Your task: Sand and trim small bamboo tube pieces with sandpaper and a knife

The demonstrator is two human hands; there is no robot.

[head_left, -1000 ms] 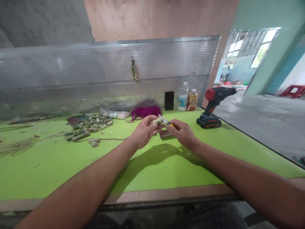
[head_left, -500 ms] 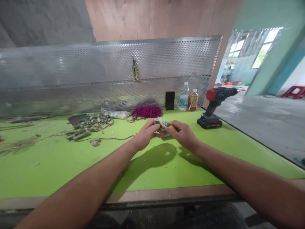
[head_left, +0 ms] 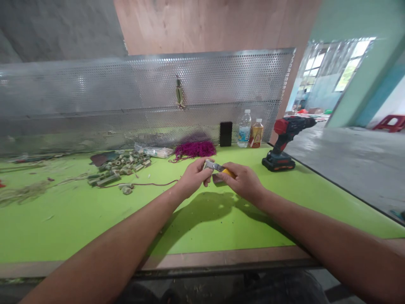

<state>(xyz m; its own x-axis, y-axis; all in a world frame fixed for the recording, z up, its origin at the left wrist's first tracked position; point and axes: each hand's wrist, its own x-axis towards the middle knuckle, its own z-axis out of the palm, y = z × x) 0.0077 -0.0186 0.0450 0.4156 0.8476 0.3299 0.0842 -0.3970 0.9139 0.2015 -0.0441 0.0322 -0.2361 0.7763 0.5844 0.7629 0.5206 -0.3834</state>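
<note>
My left hand is closed round a small pale bamboo piece, held just above the green table. My right hand grips a yellow-handled utility knife, whose blade lies against the piece held in my left hand. Both hands meet over the middle of the table. Most of the bamboo piece is hidden by my fingers.
A pile of cut bamboo pieces and a thin cord lie to the left. Purple string, a black phone, a water bottle and a small amber bottle stand by the perforated metal panel. A red cordless drill sits at right.
The knife blade has shifted left and down onto the piece, and my left fingers have turned it slightly. Both hands stay in the same place.
</note>
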